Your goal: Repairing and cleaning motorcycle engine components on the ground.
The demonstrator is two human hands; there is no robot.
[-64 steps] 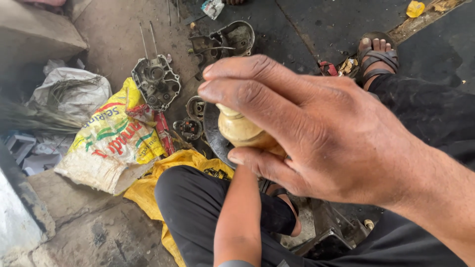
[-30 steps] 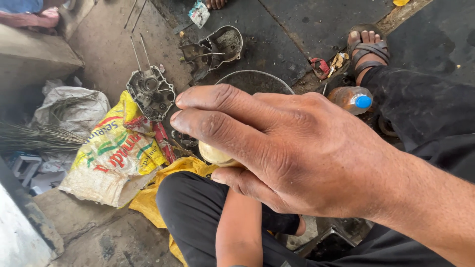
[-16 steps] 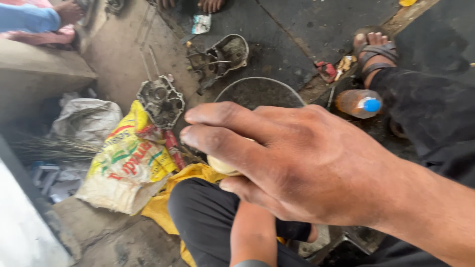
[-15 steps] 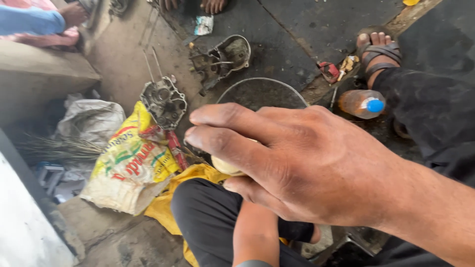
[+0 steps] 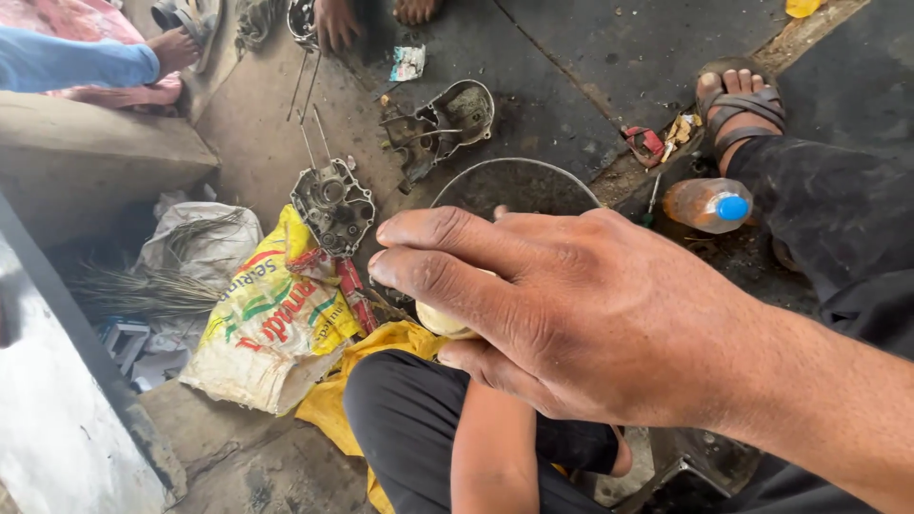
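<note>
My right hand fills the middle of the view, palm down, its fingers curled over a cream-coloured rounded container. Only a small part of the container shows under the fingers. My left forearm rises from the bottom edge between my black-trousered knees and runs under the right hand. The left hand itself is hidden beneath it, so I cannot tell whether it holds the container.
A round metal bowl lies just beyond my hand, with a blue-capped plastic bottle to its right. Two greasy engine casings, a printed sack and yellow bag lie left. Another person's hand is at the top.
My right hand has closed lower over the cream container, hiding most of it. The view has tilted up, bringing the metal bowl and the blue-capped bottle into sight.
</note>
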